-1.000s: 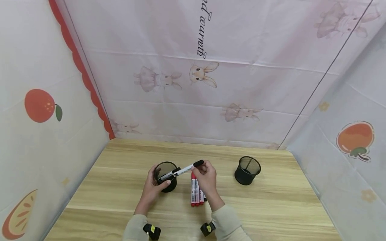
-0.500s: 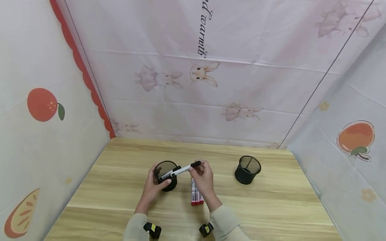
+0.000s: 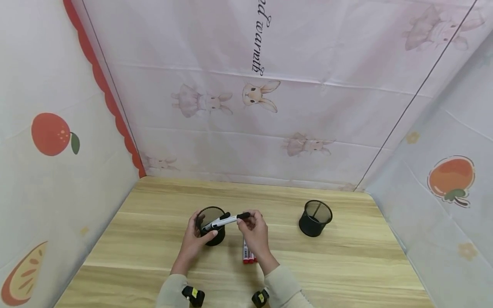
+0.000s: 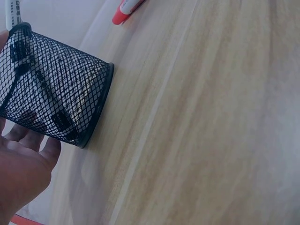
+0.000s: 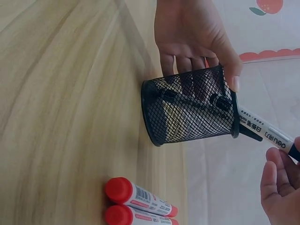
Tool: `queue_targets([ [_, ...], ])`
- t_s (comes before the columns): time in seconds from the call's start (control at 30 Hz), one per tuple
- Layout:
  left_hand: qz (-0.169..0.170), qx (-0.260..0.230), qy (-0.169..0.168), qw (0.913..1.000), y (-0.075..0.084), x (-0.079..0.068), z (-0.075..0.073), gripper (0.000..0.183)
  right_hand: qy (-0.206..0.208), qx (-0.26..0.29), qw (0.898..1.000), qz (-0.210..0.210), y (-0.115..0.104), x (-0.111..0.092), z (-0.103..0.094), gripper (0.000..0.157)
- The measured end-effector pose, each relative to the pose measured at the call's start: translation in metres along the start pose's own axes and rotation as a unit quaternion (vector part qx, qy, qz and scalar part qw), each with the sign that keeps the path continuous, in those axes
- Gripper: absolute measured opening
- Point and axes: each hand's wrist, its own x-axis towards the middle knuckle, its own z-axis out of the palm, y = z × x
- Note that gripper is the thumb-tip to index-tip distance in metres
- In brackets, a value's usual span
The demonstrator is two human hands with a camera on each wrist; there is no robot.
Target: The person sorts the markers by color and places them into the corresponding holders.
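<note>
My left hand (image 3: pixel 194 241) grips a black mesh pen cup (image 3: pixel 216 238) that stands on the table, fingers round its far side and thumb at the rim. Between the fingertips of my right hand (image 3: pixel 255 235) is the black-capped end of a white whiteboard marker (image 5: pixel 265 130). Its other end dips past the cup's rim, seen through the mesh. Another black-capped marker (image 5: pixel 187 101) leans inside the same cup. Red-capped markers (image 5: pixel 143 197) lie side by side on the table below my right hand, which partly hides them in the head view.
A second black mesh cup (image 3: pixel 315 224) stands to the right on the wooden table (image 3: pixel 346 265). Printed cloth walls (image 3: pixel 231 158) rise along the back and both sides of the table.
My right hand has moved left and slightly down, bringing the marker's lower end into the cup. My left hand and the cup stay in place.
</note>
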Motion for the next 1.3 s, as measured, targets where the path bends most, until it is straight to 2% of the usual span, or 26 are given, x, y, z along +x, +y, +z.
queue_targets([
  [0.23,-0.004,0.001,-0.008,1.0,0.025,-0.009,0.004,0.084,-0.004,-0.003,1.0,-0.007,0.001,-0.002,0.005,0.022],
  [0.4,-0.002,0.008,-0.008,0.9999,0.03,-0.011,0.005,0.082,-0.009,-0.009,1.0,-0.015,0.002,-0.002,0.008,0.02],
  [0.63,-0.002,0.006,-0.01,0.9999,0.026,-0.01,0.005,0.083,-0.018,0.006,1.0,-0.013,0.006,0.0,0.012,0.021],
  [0.87,0.003,0.01,0.004,0.9999,-0.005,0.0,0.0,0.086,-0.031,-0.009,0.999,-0.023,0.005,0.001,0.017,0.021],
  [1.03,0.01,0.017,0.009,0.9998,-0.007,0.001,0.0,0.086,-0.03,-0.035,0.998,-0.039,0.004,0.001,0.02,0.021],
  [1.3,0.0,0.015,0.008,0.9999,-0.005,0.002,0.0,0.087,-0.021,-0.049,0.998,-0.018,0.01,0.002,0.021,0.021],
])
